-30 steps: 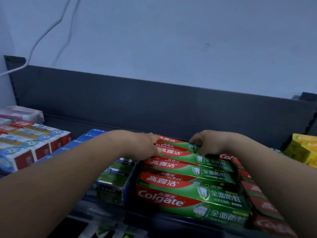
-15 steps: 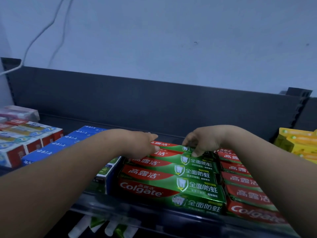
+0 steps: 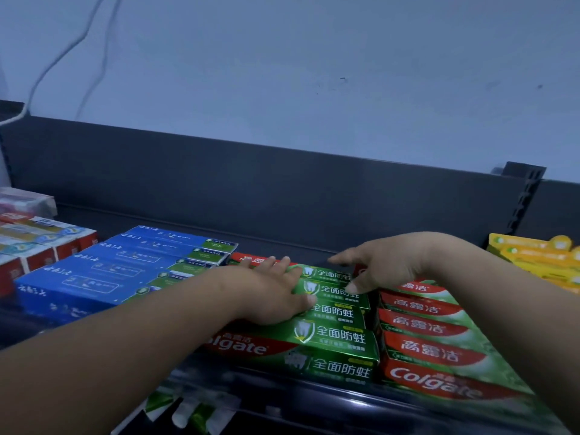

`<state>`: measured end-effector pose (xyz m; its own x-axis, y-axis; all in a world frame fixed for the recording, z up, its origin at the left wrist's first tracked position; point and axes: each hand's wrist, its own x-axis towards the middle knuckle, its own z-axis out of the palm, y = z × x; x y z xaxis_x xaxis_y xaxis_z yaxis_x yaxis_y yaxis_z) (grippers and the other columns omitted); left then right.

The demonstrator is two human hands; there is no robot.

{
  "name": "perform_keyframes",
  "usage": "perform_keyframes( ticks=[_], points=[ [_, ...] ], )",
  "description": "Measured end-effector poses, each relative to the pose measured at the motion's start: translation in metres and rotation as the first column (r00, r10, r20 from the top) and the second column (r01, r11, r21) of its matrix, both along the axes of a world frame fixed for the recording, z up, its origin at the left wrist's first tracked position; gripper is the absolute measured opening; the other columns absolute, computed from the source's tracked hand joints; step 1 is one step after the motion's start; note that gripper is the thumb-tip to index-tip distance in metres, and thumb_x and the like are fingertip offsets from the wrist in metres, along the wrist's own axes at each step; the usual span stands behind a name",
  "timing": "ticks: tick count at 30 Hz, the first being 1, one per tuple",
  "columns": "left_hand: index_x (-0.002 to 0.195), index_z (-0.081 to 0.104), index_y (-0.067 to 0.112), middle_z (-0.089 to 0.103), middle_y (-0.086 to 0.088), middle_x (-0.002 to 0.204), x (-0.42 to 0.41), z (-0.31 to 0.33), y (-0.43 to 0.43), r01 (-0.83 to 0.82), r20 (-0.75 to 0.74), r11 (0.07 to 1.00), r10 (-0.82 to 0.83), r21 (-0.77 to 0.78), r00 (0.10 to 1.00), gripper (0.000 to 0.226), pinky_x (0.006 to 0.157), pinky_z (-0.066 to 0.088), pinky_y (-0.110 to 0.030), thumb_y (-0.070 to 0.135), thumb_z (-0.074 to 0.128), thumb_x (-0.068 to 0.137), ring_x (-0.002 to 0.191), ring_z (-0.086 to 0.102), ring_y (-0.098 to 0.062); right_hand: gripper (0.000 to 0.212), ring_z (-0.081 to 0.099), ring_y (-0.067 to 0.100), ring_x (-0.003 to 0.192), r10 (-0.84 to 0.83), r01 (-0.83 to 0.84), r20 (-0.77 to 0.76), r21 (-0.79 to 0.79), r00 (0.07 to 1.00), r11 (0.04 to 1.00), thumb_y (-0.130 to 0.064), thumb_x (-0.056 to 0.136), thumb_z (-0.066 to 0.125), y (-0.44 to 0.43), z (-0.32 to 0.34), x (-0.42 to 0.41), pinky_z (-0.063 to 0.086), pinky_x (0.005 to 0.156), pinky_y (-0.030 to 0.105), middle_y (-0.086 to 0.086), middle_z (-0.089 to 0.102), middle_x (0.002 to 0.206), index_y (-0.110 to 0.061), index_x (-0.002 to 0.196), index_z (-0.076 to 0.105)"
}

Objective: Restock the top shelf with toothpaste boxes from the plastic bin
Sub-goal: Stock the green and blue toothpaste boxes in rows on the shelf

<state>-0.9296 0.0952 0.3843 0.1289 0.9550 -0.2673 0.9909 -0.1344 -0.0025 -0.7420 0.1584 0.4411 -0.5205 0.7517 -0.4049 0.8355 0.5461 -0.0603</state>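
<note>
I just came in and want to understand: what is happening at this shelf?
A person is arranging a stack of green toothpaste boxes on the shelf. The left hand lies flat on top of the stack; the right hand touches its right end. To its left lie blue boxes.

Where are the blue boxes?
In the head view, the blue boxes lie at the left, between the red-ended boxes and the green boxes.

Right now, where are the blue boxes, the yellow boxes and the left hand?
blue boxes (image 3: 94,277): head view, top face.
yellow boxes (image 3: 527,249): head view, top face.
left hand (image 3: 266,293): head view, back of hand.
</note>
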Motion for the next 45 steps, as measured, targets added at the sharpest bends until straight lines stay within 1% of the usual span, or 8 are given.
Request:
perform_keyframes(
  ticks=[3,6,10,17,27,36,41,45],
  points=[
    [0.152,-0.008,0.027,-0.017,0.001,0.160,0.002,-0.004,0.002,0.007,0.013,1.000,-0.007,-0.001,1.000,0.071,0.117,-0.003,-0.053,0.063,0.014,0.094,0.147,-0.014,-0.019,0.069,0.037,0.015,0.135,-0.007,0.007,0.033,-0.006,0.999,1.000,-0.038,0.092,0.061,-0.001,-0.002,0.014,0.030,0.108,0.034,-0.009,0.038,0.150,-0.037,0.150,0.025],
    [0.151,-0.010,0.027,-0.019,0.001,0.159,0.004,-0.003,0.005,0.020,0.004,1.000,-0.020,-0.017,1.000,0.070,0.117,-0.003,-0.053,0.061,0.015,0.095,0.146,-0.016,-0.019,0.062,0.047,0.011,0.124,-0.009,0.008,-0.015,-0.026,1.000,1.000,-0.030,0.089,0.066,-0.001,-0.005,0.025,0.036,0.094,0.027,-0.013,0.049,0.139,-0.041,0.143,0.036],
    [0.151,-0.011,0.029,-0.020,0.004,0.159,0.013,-0.003,0.004,0.040,0.048,0.999,-0.039,-0.008,0.998,0.068,0.117,-0.005,-0.052,0.059,0.016,0.097,0.145,-0.020,-0.017,0.064,0.050,0.010,0.120,-0.008,0.007,-0.049,-0.027,0.999,1.000,-0.024,0.085,0.071,0.001,-0.005,0.036,0.036,0.088,0.026,-0.014,0.054,0.132,-0.041,0.139,0.042],
    [0.150,-0.015,0.030,-0.023,0.003,0.158,0.017,-0.002,0.001,0.026,0.006,0.999,-0.026,0.024,1.000,0.069,0.116,-0.007,-0.054,0.060,0.016,0.096,0.144,-0.024,-0.019,0.064,0.052,0.010,0.121,-0.013,0.007,-0.104,-0.056,0.995,0.998,-0.024,0.085,0.072,0.005,-0.006,0.036,0.040,0.101,0.031,-0.014,0.057,0.131,-0.036,0.141,0.044],
    [0.149,-0.015,0.032,-0.025,0.003,0.157,0.016,-0.002,0.002,0.017,0.012,1.000,-0.017,-0.006,1.000,0.068,0.114,-0.011,-0.055,0.061,0.016,0.096,0.143,-0.026,-0.019,0.058,0.063,0.011,0.106,-0.051,0.027,-0.197,-0.123,0.979,0.992,-0.026,0.087,0.070,0.010,-0.010,0.028,0.049,0.098,0.039,-0.013,0.064,0.121,-0.039,0.138,0.047],
    [0.149,-0.014,0.036,-0.023,0.006,0.158,0.008,-0.004,0.009,0.017,0.000,0.999,-0.017,-0.046,1.000,0.067,0.114,-0.011,-0.053,0.061,0.018,0.095,0.144,-0.023,-0.017,0.072,0.056,0.012,0.116,-0.079,0.044,-0.293,-0.123,0.953,0.991,-0.027,0.083,0.074,0.014,-0.019,0.026,0.043,0.103,0.037,-0.012,0.053,0.135,-0.033,0.145,0.039],
    [0.149,-0.013,0.037,-0.021,0.007,0.158,0.002,-0.006,0.014,0.035,-0.045,0.998,-0.037,-0.052,0.998,0.066,0.113,-0.008,-0.054,0.061,0.017,0.095,0.145,-0.018,-0.016,0.041,0.061,0.011,0.110,-0.087,0.059,-0.330,-0.092,0.940,0.994,-0.037,0.095,0.057,0.015,-0.023,0.024,0.043,0.104,0.040,-0.012,0.064,0.122,-0.033,0.135,0.053],
    [0.150,-0.012,0.033,-0.022,0.005,0.158,0.002,-0.006,0.010,0.039,-0.072,0.998,-0.042,-0.041,0.996,0.066,0.113,-0.009,-0.056,0.060,0.014,0.095,0.145,-0.020,-0.018,0.031,0.059,0.007,0.109,-0.062,0.054,-0.296,-0.036,0.953,0.998,-0.030,0.100,0.048,0.014,-0.023,0.023,0.041,0.105,0.039,-0.015,0.064,0.119,-0.036,0.128,0.058]
  ],
)
